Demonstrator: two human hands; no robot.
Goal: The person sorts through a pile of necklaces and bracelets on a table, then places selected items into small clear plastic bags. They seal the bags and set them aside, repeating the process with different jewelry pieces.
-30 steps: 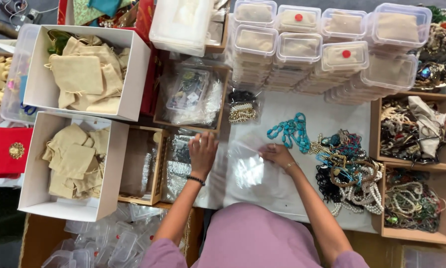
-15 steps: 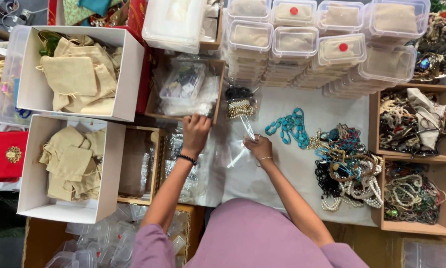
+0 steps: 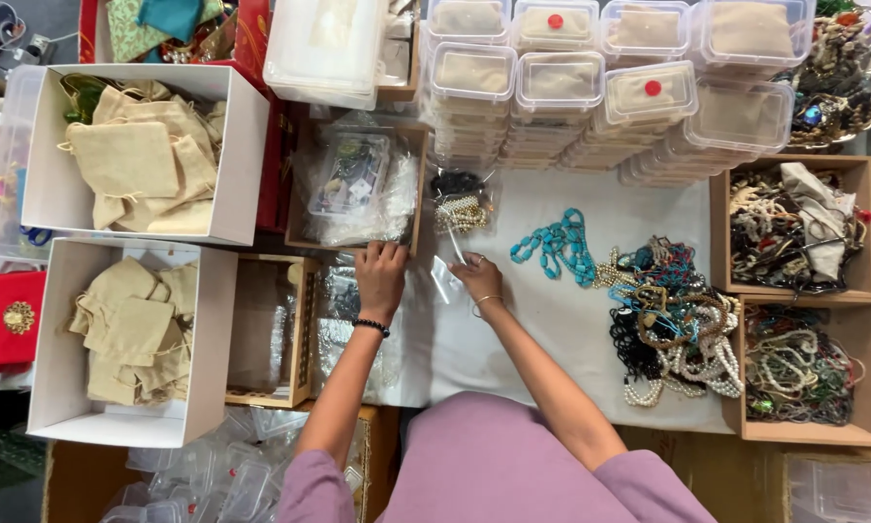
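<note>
The left hand (image 3: 381,276) lies knuckles up, its fingers curled down at the near edge of the shallow wooden tray (image 3: 303,232) that holds clear plastic packets; whether it grips anything under the fingers cannot be told. Its wrist wears a dark beaded bracelet (image 3: 371,327). The right hand (image 3: 476,279) is close beside it on the white cloth-covered table (image 3: 552,329), fingers pinched on a small clear plastic bag (image 3: 445,276) that lies between the two hands. Just beyond the hands sits a clear packet of cream pearl beads (image 3: 458,213). To the right of the right hand lies a turquoise bead necklace (image 3: 559,246), then a tangled heap of mixed bead necklaces (image 3: 676,324). Stacks of clear lidded plastic boxes (image 3: 600,97) stand at the far side. White cardboard boxes of beige cloth pouches (image 3: 135,174) sit well to the left.
</note>
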